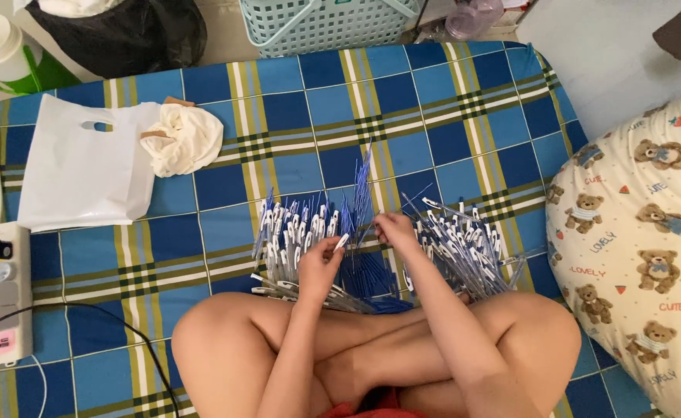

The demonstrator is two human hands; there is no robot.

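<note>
— What are the hands doing?
— The left hand (321,259) pinches a white pen piece (341,241). The right hand (394,230) is closed on a thin blue refill (365,232). Both hands are close together.
— Where are the pens?
— In two piles on the blue checked blanket (449,116): the white pen pile (290,232) on the left, the see-through pen pile (464,244) on the right, and blue refills (367,271) between.
</note>
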